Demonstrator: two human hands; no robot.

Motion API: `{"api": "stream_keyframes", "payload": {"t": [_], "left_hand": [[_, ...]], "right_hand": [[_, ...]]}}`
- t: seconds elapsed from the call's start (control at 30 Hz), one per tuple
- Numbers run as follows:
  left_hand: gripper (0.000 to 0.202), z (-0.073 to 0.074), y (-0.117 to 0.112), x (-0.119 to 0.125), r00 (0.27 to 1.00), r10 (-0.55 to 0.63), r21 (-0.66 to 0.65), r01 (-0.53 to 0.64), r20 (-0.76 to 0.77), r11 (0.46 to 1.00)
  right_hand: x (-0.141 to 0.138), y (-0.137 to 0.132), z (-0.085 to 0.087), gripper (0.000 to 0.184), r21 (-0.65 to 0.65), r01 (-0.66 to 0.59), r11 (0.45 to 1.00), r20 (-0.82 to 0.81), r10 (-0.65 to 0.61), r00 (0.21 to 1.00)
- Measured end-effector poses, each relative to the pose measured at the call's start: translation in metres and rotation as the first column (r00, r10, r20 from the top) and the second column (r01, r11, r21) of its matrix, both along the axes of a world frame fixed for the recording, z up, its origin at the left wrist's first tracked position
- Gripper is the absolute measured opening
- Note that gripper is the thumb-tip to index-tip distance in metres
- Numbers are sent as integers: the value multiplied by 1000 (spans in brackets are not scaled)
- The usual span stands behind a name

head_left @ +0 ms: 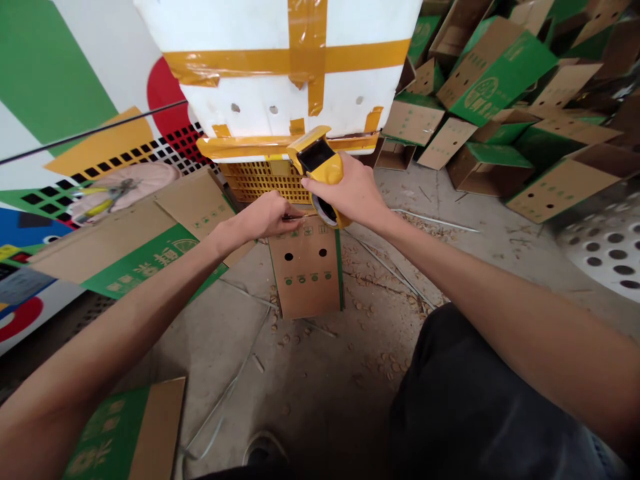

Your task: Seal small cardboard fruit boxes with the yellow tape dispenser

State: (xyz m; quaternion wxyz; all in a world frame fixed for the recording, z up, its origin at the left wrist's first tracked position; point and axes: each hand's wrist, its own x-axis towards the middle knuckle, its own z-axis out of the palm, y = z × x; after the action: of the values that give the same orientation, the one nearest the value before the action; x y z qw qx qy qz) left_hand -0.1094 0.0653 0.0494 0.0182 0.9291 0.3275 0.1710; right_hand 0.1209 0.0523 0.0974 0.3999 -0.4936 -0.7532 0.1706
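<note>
My right hand (pixel 353 193) is wrapped around a yellow tape dispenser (pixel 320 160), which is tilted over the top of a small cardboard box (pixel 307 283). The box stands upright on the floor, brown with green sides, two round holes and printed green marks. At its top left edge my left hand (pixel 275 215) is closed, with the fingers pinching the cardboard at the top. The fingertips are partly hidden. Where the dispenser's lower end meets the box top, I cannot tell whether tape is stuck down.
A white foam box (pixel 340 87) with orange tape sits on a yellow crate (pixel 260 181) just behind. Flattened cartons (pixel 145 230) lean at left, near yellow-handled pliers (pixel 103 203) on a round pad. Open cartons (pixel 495 73) are heaped at right, beside a white perforated basket (pixel 607 250). Straps litter the floor.
</note>
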Motion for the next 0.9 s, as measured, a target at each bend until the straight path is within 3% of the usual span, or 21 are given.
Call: {"api": "stream_keyframes", "payload": {"t": [0.2, 0.57, 0.9], "left_hand": [[43, -3, 1, 2, 998, 43, 59, -41, -34, 997], [35, -12, -8, 1, 983, 170, 24, -172, 65, 985], [42, -22, -12, -4, 984, 161, 43, -165, 77, 985]], "right_hand": [[-1, -2, 2, 42, -10, 15, 1000, 12, -15, 1000], [-1, 3, -2, 44, 3, 4, 1000, 14, -4, 1000], [-1, 5, -2, 48, 8, -5, 1000, 8, 5, 1000]]}}
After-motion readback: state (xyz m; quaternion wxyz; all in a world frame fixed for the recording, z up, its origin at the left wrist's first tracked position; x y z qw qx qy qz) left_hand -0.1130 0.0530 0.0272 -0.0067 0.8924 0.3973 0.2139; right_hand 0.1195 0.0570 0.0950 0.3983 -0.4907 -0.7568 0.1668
